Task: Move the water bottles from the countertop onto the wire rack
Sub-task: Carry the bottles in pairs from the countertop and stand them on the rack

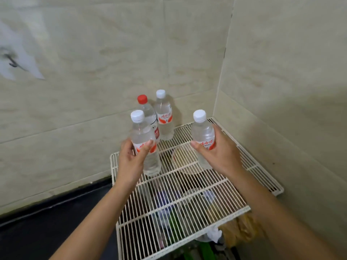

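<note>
My left hand (131,158) grips a clear white-capped water bottle (148,162) by its red label, its base at the white wire rack's (234,209) left side. My right hand (217,152) grips another white-capped bottle (202,132) above the rack's middle. Behind them, at the rack's far-left corner, a red-capped bottle (147,111) and a white-capped bottle (164,117) stand upright side by side.
Beige tiled walls close in the rack at the back and right. A dark countertop (47,222) lies to the left. Under the rack, bags and assorted items (169,212) show through the wires.
</note>
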Demonstrator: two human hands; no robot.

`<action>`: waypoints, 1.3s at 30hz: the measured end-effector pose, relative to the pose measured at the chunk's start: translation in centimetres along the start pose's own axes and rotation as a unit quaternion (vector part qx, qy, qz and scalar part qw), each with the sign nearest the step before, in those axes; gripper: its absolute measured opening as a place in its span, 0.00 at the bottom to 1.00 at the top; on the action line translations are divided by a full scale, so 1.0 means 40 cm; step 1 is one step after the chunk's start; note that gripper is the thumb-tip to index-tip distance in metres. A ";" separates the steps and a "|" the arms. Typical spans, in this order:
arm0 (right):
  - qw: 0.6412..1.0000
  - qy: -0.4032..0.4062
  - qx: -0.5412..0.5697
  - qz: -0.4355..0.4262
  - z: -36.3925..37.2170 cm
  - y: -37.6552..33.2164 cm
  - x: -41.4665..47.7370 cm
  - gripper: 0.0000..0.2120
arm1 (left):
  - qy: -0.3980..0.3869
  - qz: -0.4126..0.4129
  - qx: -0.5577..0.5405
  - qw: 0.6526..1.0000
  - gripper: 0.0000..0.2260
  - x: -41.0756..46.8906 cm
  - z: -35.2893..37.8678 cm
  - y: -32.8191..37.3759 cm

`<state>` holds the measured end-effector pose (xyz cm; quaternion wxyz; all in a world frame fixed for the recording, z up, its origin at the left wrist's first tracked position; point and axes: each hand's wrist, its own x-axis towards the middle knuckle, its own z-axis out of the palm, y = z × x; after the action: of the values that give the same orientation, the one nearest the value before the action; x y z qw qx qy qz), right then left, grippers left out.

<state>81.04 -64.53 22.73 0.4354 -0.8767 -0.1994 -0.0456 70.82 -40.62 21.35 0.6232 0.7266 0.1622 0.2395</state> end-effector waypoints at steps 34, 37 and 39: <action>0.982 -0.176 0.062 -0.016 0.211 0.104 0.472 0.51 | 0.158 -0.053 0.131 0.977 0.24 0.310 -0.014 -0.114; 0.985 -0.162 0.050 -0.017 0.212 0.107 0.462 0.65 | 0.153 -0.058 0.162 0.973 0.28 0.300 -0.015 -0.096; 0.993 -0.112 0.023 -0.040 0.206 0.091 0.435 0.66 | 0.149 -0.054 0.213 0.964 0.37 0.278 -0.027 -0.079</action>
<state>97.64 -54.66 19.37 0.4283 -0.8575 -0.2824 0.0399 79.70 -33.24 19.97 0.4351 0.7888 0.3395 0.2704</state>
